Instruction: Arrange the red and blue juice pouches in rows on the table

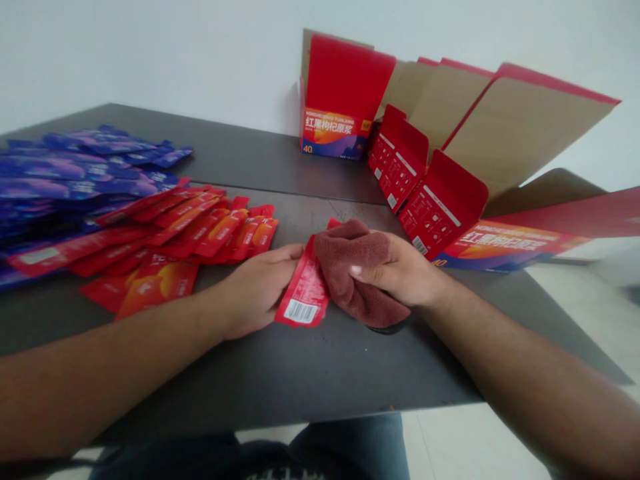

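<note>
My left hand [255, 290] grips a red sachet [305, 293] by its edge, barcode side up, just above the dark table [310, 367]. Wrapped around a dark red cloth [353, 267], my right hand [405, 273] presses it against the sachet's right side. A spread of red sachets [190, 233] lies to the left of my left hand. Further left lies a pile of blue sachets [85, 167].
An upright open red box [335, 113] stands at the table's far edge by the white wall. Several open red-and-cardboard boxes [450, 193] lie on their sides at the right. The floor shows past the table's right and near edges.
</note>
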`<state>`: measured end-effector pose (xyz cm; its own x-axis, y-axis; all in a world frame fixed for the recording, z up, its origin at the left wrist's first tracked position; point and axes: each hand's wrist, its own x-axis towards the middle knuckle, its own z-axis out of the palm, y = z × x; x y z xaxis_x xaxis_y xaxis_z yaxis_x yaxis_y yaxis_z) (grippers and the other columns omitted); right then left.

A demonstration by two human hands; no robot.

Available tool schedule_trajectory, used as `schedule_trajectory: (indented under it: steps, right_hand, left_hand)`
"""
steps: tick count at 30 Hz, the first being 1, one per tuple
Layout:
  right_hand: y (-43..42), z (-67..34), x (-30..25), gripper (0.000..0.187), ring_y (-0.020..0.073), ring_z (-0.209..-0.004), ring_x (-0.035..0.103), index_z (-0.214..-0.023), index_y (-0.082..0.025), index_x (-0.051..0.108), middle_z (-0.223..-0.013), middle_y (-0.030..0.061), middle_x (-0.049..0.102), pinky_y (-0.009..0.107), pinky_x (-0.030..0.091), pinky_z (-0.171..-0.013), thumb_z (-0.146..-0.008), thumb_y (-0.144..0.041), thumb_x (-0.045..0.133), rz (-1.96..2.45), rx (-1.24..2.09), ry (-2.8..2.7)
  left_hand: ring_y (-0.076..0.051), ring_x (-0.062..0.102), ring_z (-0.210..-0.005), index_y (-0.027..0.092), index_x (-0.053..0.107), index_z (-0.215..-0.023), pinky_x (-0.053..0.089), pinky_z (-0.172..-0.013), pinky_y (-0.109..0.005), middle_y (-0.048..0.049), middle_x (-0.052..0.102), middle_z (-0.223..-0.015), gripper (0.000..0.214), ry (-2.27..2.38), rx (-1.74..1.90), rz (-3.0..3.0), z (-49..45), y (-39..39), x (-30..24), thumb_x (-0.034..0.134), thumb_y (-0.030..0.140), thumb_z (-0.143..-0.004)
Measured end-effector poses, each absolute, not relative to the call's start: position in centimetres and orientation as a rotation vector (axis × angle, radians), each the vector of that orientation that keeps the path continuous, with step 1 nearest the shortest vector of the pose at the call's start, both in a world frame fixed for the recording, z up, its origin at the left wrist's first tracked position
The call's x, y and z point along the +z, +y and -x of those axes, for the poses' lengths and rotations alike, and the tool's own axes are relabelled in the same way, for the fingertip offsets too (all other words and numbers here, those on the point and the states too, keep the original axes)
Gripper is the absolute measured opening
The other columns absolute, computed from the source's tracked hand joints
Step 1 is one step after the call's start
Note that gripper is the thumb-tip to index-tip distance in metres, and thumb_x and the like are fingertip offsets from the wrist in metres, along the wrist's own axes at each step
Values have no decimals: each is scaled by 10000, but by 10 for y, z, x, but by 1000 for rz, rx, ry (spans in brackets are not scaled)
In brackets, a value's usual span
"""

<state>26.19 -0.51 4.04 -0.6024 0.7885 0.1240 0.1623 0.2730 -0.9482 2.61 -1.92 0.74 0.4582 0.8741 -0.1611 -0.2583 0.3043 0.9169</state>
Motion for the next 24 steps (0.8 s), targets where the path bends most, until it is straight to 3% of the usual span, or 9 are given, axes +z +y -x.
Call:
schedule_trajectory:
  steps: [2, 5, 11, 16, 24]
  right_hand:
    - [-3, -266, 42, 421, 242, -1052, 776, -1188, -194, 752, -1135, 63, 816, 376, 627, -950, -917, -503, 838, 928, 1326, -1943]
    - [0, -267, 42, 389, 236, -1052, 785, -1228, -202, 745, -1144, 52, 822, 388, 627, -978, -919, -425, 822, 973, 1351, -1937]
    - [-2, -265, 37, 381, 244, -1092, 785, -1259, -209, 746, -1171, 54, 825, 402, 634, -986, -956, -439, 773, 980, 1355, -2014]
    - [-5, -264, 47, 413, 261, -1159, 776, -1337, -229, 714, -1250, 56, 812, 410, 632, -999, -975, -428, 741, 992, 1332, -1988]
    - [-7, -268, 68, 369, 303, -1169, 725, -1300, -221, 709, -1281, 93, 776, 450, 573, -1039, -934, -263, 712, 1238, 432, -2213]
  left_hand:
    - [-200, 694, -729, 218, 602, -903, 627, -710, -359, -14, 648, -768, 150, 772, 917, -920, -26, -15, 4, 705, 325, -929]
    - [-182, 651, -686, 219, 603, -894, 585, -658, -328, 3, 629, -754, 198, 828, 914, -1044, -20, -11, 2, 717, 375, -934]
    - [-164, 626, -663, 220, 648, -856, 462, -572, -262, -7, 686, -761, 185, 1122, 872, -1619, -11, -11, 4, 733, 368, -927]
    - [-173, 656, -616, 228, 608, -877, 499, -575, -281, -3, 694, -724, 164, 1073, 867, -1541, -10, -8, -3, 676, 358, -950]
    - [-125, 600, -541, 215, 587, -805, 462, -517, -227, 29, 650, -646, 158, 1024, 926, -1503, -11, -9, -5, 683, 278, -914]
